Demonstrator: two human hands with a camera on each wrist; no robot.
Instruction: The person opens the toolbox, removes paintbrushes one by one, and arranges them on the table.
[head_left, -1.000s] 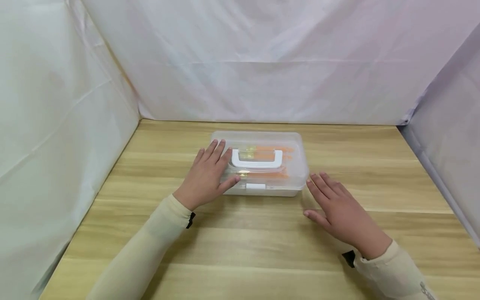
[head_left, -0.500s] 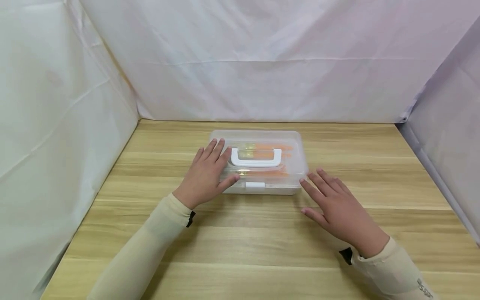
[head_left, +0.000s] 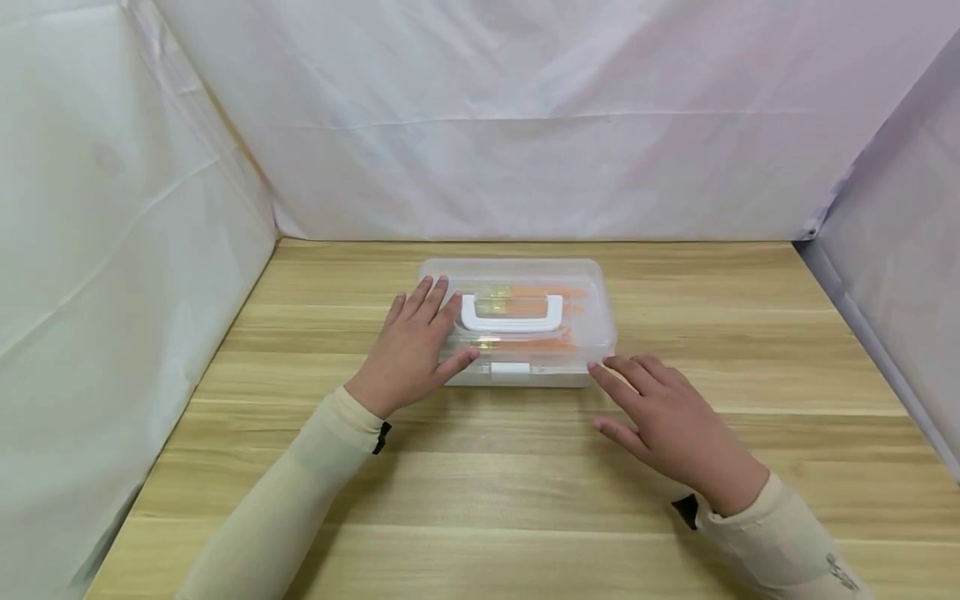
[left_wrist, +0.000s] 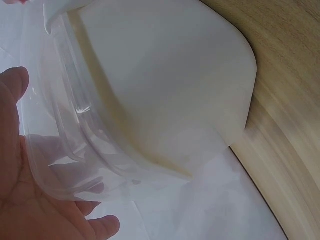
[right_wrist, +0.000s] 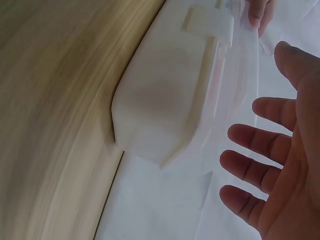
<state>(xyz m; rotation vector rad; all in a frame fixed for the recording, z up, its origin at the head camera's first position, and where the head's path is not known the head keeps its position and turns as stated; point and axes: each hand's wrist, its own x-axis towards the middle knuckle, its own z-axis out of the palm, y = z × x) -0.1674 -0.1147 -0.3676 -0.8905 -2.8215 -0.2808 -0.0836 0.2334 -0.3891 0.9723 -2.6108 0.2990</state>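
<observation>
My left hand (head_left: 411, 350) lies flat, fingers straight, on the clear box (head_left: 558, 287) mid-table (head_left: 750, 333). My right hand (head_left: 663, 421), spread and holding nothing, nears its right corner; contact unclear. Orange contents blurred through lid.

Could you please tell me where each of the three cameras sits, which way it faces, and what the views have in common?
Head: worn on the head, looking forward and down at the wooden table and the clear box; both forearms show, the left hand flat on the lid, the right hand by the box's right front corner.
Left wrist: sits low beside the box, facing its end; the left palm shows.
Right wrist: low by the table, facing the box's corner and white latch; open right fingers show.
All views share the box and the table.
</observation>
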